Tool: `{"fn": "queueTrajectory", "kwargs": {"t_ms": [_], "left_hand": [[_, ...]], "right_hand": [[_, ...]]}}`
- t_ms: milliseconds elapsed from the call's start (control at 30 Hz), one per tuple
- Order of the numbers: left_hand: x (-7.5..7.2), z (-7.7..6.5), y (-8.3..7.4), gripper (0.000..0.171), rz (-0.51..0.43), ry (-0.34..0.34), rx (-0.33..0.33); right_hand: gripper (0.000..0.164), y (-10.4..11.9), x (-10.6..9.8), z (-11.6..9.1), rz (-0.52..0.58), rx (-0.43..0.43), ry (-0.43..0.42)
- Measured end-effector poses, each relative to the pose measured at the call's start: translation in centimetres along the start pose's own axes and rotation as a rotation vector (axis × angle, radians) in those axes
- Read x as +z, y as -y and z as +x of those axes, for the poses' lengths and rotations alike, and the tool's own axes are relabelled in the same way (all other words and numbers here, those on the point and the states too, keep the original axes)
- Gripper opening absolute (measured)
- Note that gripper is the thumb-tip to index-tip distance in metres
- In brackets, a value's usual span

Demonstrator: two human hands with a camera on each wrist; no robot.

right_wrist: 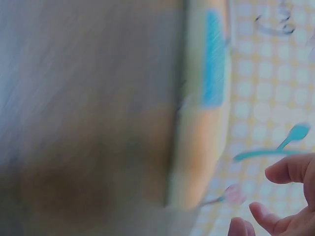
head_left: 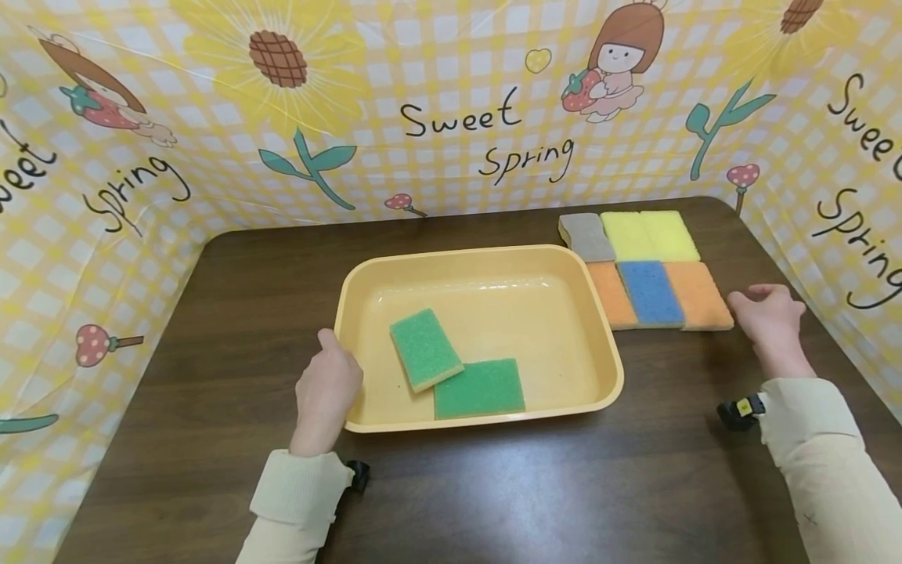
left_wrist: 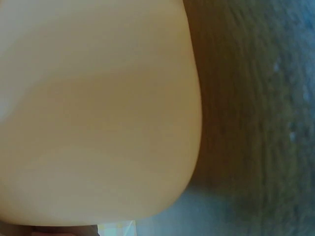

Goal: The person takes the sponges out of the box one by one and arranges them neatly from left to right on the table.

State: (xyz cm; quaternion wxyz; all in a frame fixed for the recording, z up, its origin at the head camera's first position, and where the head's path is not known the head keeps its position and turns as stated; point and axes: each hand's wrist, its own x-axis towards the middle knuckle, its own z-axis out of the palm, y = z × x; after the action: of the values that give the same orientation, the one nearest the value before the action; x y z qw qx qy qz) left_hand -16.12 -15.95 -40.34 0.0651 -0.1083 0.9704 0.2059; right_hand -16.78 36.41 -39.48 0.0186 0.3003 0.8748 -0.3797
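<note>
My left hand (head_left: 327,392) grips the left rim of a yellow plastic tray (head_left: 550,329), whose wall fills much of the left wrist view. Inside lie two green scouring sponges (head_left: 486,392), one tilted with its corner over the other. My right hand (head_left: 768,321) is just right of an orange sponge (head_left: 701,294), holding nothing; its fingers are loosely bent and spread in the right wrist view. Left of that sponge are a blue sponge (head_left: 651,294) and another orange sponge (head_left: 611,294), partly behind the tray's rim.
Behind the orange and blue row sit a grey sponge (head_left: 588,237) and two yellow sponges (head_left: 669,235). All rest on a dark wooden table (head_left: 550,493). A yellow checked cloth (head_left: 451,188) with printed flowers stands around the table's back and sides.
</note>
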Motion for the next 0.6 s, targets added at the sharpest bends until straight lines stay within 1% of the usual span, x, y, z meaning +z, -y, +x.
{"fn": "queueTrajectory", "kwargs": {"t_ms": [133,300,433,600], "left_hand": [[-0.1,-0.1,-0.1,0.029,-0.003,0.002,0.0],[-0.2,-0.1,-0.1,0.029,-0.002,0.007,0.0],[-0.1,-0.1,-0.1,0.029,-0.002,0.005,0.002],[0.0,0.0,0.0,0.028,-0.004,-0.003,0.008]], "right_hand": [[0.065,2.5,0.5,-1.4,-0.012,-0.12,-0.006],[0.061,6.0,1.7,-4.1,-0.023,-0.274,0.014],[0.057,8.5,2.9,-6.6,-0.036,-0.384,0.056],[0.055,10.8,4.6,-9.6,-0.08,-0.515,0.147]]}}
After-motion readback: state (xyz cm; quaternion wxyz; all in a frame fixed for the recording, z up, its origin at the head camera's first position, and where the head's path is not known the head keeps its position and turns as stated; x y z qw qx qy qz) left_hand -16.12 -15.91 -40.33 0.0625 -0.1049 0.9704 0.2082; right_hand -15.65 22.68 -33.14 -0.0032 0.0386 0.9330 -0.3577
